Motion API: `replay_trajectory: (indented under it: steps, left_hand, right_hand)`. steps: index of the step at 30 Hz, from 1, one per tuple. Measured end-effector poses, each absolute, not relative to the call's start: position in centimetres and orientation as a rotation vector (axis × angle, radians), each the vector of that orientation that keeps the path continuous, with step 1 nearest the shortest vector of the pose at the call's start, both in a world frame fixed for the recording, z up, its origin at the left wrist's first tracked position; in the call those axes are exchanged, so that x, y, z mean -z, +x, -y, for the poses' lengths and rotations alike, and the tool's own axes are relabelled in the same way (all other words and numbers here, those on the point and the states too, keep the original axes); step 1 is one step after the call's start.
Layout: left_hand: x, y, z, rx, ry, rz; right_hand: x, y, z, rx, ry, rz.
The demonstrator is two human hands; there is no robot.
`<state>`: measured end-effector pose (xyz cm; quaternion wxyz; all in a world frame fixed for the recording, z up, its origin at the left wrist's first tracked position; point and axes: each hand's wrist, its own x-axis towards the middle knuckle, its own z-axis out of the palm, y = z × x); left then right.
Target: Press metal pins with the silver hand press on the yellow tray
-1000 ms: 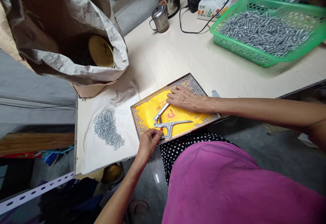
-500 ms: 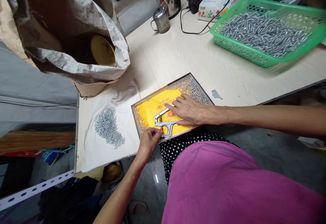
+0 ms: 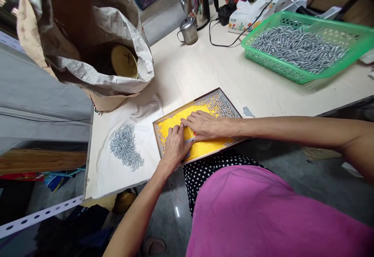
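A shallow wooden-framed tray [image 3: 204,98] with a yellow liner [image 3: 209,146] rests on my lap and the table edge. Small silver metal pins [image 3: 217,103] lie heaped in its far corner and along its rims. Metal hand pliers [image 3: 189,140] lie on the liner, almost wholly covered by my hands. My left hand [image 3: 174,146] sits curled over the pliers' head end, gripping it. My right hand [image 3: 203,125] lies flat across the handles, fingers stretched towards the left and touching my left hand.
A pile of silver pins [image 3: 125,147] lies on a white cloth [image 3: 111,175] left of the tray. A big open sack [image 3: 96,66] with a yellow scoop stands behind it. A green basket [image 3: 309,73] of pins, a steel mug [image 3: 189,31], a kettle [image 3: 198,1] and a cable are farther back.
My right hand slid left from the pin heap onto the pliers. My left hand moved up from the tray's near rim to cover the pliers' head, so the hands now meet.
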<state>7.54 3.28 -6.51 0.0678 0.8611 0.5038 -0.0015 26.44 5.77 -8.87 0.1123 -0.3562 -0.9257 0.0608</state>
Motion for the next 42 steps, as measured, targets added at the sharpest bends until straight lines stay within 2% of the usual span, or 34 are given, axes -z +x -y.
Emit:
replay_trajectory:
  steps: [4, 15, 24, 33, 36, 38, 42]
  left_hand:
    - [6.5, 7.4, -3.5, 0.036, 2.616, -1.503]
    - [6.5, 7.7, -3.1, 0.061, 2.521, -1.507]
    - [7.9, 6.7, -2.1, -0.341, 2.576, -1.479]
    - [7.7, 8.2, 0.5, -0.345, 2.609, -1.301]
    - [6.7, 5.2, -0.8, -0.433, 2.574, -1.532]
    - [5.9, 1.6, -2.8, -0.469, 2.43, -1.958]
    - [5.4, -5.8, -7.5, -0.074, 2.145, -2.554]
  right_hand:
    - [9.1, 26.1, -5.8, -0.114, -1.132, 2.758]
    - [10.0, 25.7, -4.6, -0.1, -1.002, 2.806]
    - [9.7, 26.7, -7.0, -0.175, -0.995, 2.723]
    - [10.8, 26.8, -11.1, 0.035, -0.887, 2.746]
    - [11.2, 27.0, -11.0, 0.077, -0.931, 2.709]
    - [11.6, 27.1, -10.7, 0.075, -0.967, 2.691]
    - [12.0, 26.7, -10.3, 0.022, -1.034, 2.652]
